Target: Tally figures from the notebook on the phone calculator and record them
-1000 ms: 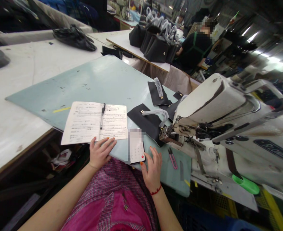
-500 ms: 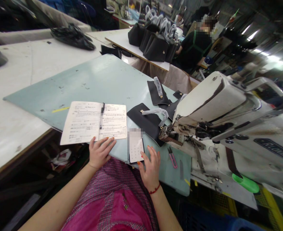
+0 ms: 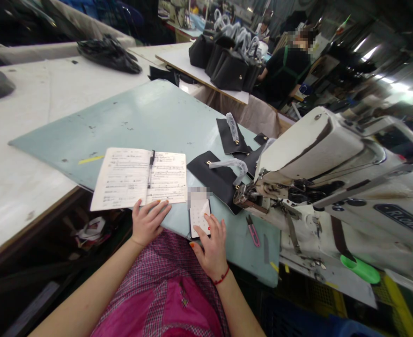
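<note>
My left hand (image 3: 148, 221) lies flat with fingers spread on the near edge of an open notebook (image 3: 139, 179), which has a black pen (image 3: 151, 167) in its fold. My right hand (image 3: 210, 242) rests on the lower part of a phone (image 3: 198, 213) lying on the pale green table (image 3: 139, 117). Its fingers are stretched over the lit screen and hold nothing.
A white sewing machine (image 3: 333, 173) fills the right side. Black leather pieces (image 3: 215, 180) with wrapped straps lie before it, and pink thread snips (image 3: 253, 232) sit by my right hand. Black bags (image 3: 227, 65) stand on a far table, where another person (image 3: 287, 70) sits.
My right hand has slid left from beside the phone onto its lower screen. My left hand has stayed on the notebook.
</note>
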`<state>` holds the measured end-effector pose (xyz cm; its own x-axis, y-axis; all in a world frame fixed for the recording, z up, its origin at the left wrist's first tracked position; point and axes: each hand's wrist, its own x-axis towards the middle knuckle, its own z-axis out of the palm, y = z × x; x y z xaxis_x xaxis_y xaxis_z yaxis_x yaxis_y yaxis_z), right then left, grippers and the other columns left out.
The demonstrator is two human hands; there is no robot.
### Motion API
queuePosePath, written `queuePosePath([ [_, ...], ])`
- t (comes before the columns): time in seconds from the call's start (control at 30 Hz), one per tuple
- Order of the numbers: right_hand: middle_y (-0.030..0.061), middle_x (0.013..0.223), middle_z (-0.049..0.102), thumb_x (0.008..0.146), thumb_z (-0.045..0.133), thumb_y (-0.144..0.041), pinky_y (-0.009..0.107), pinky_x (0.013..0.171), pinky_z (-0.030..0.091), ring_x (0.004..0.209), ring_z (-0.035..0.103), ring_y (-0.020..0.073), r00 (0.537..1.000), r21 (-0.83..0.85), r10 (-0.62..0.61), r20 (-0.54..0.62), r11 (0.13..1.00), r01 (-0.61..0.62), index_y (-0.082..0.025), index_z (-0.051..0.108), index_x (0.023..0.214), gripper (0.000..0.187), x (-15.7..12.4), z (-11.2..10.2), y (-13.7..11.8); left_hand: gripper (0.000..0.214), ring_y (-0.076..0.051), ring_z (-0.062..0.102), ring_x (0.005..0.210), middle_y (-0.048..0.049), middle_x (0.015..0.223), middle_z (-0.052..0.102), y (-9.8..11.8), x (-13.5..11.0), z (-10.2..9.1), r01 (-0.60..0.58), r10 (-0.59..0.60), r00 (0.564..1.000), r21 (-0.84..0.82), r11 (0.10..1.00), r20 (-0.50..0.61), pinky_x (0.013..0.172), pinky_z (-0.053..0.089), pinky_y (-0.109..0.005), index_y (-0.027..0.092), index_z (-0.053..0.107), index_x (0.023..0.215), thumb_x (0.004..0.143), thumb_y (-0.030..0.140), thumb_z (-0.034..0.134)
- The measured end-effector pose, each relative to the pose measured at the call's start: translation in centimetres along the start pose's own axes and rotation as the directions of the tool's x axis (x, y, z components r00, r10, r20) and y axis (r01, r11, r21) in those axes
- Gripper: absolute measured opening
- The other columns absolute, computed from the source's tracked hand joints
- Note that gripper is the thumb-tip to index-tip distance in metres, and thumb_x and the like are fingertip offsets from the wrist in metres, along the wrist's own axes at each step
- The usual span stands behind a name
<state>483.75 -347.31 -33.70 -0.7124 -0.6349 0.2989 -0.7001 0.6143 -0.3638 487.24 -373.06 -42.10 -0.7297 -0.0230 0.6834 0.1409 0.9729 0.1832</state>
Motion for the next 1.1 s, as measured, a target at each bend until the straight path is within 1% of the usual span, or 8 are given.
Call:
queuePosePath([
  [0.13,0.0084,0.150,0.033,0.093,0.049,-0.039,0.059,0.113,0.016,0.139,0.026,0.0291,1.000,-0.025,0.006,0.023,1.000,-0.005,-0.027,0.058,0.123,0.033,-0.1,0.0,0.1,0.053,-0.028,0.052,0.115,-0.0003,0.127,0.061,-0.1,0.0,0.0,-0.018,0.018,1.000,0.009,1.000,0.011,0.114,0.015,-0.056,0.032,0.045,0.138,0.086,0.032,0.052],
  [0.3,0.0109,0.149,0.033,0.095,0.044,-0.039,0.059,0.113,0.017,0.139,0.026,0.0296,0.998,-0.009,0.044,-0.036,0.999,-0.044,-0.022,0.053,0.128,0.038,-0.5,0.2,0.4,0.053,-0.027,0.052,0.115,-0.0012,0.126,0.061,-0.2,-0.1,0.0,-0.023,0.023,1.000,0.013,1.000,0.018,0.115,0.014,-0.056,0.032,0.044,0.139,0.086,0.032,0.052],
  [0.5,0.0084,0.149,0.035,0.095,0.045,-0.039,0.058,0.113,0.017,0.139,0.026,0.0286,0.997,-0.029,0.074,-0.004,0.997,-0.074,-0.026,0.056,0.123,0.033,-0.5,0.2,0.5,0.054,-0.028,0.052,0.115,-0.0012,0.127,0.061,-0.2,0.0,-0.1,-0.028,0.027,0.999,0.021,0.999,0.028,0.115,0.014,-0.056,0.031,0.044,0.139,0.086,0.034,0.053],
  [0.67,0.0117,0.152,0.029,0.094,0.045,-0.042,0.060,0.113,0.017,0.140,0.023,0.0304,0.993,-0.040,0.114,-0.039,0.993,-0.115,-0.022,0.046,0.135,0.045,-0.1,0.2,0.6,0.053,-0.027,0.052,0.114,-0.0006,0.126,0.061,-0.1,0.0,-0.1,-0.022,0.021,1.000,0.020,1.000,0.021,0.114,0.015,-0.056,0.031,0.046,0.138,0.085,0.031,0.052],
  [0.77,0.0118,0.152,0.029,0.093,0.048,-0.042,0.061,0.112,0.019,0.140,0.023,0.0314,0.992,-0.064,0.125,-0.028,0.990,-0.126,-0.023,0.047,0.134,0.045,0.1,0.4,0.8,0.053,-0.027,0.052,0.114,-0.0005,0.126,0.061,-0.1,0.0,-0.1,-0.010,0.010,1.000,0.012,1.000,0.015,0.114,0.015,-0.056,0.032,0.046,0.137,0.085,0.030,0.052],
  [0.83,0.0122,0.152,0.030,0.094,0.047,-0.042,0.061,0.112,0.020,0.140,0.024,0.0315,0.990,-0.058,0.131,-0.044,0.989,-0.133,-0.022,0.048,0.133,0.044,0.1,0.4,0.8,0.054,-0.028,0.052,0.114,-0.0009,0.126,0.061,-0.1,0.0,-0.1,-0.011,0.011,1.000,0.013,1.000,0.023,0.114,0.015,-0.056,0.032,0.045,0.138,0.085,0.030,0.053],
  [1.0,0.0156,0.151,0.029,0.095,0.044,-0.044,0.060,0.112,0.022,0.140,0.025,0.0308,0.984,-0.025,0.144,-0.108,0.989,-0.148,-0.017,0.040,0.139,0.051,-0.3,0.1,1.3,0.055,-0.029,0.052,0.114,-0.0012,0.127,0.060,-0.1,-0.1,-0.1,-0.004,0.004,0.999,0.002,1.000,0.034,0.114,0.014,-0.057,0.033,0.043,0.139,0.085,0.030,0.053],
  [1.1,0.0158,0.150,0.031,0.095,0.044,-0.043,0.061,0.113,0.021,0.140,0.026,0.0309,0.981,-0.023,0.146,-0.125,0.988,-0.150,-0.017,0.044,0.135,0.048,-0.5,-0.4,2.0,0.056,-0.029,0.052,0.114,-0.0021,0.127,0.061,-0.2,-0.2,-0.1,-0.007,0.007,0.999,0.003,1.000,0.038,0.114,0.014,-0.057,0.033,0.043,0.140,0.085,0.032,0.053],
])
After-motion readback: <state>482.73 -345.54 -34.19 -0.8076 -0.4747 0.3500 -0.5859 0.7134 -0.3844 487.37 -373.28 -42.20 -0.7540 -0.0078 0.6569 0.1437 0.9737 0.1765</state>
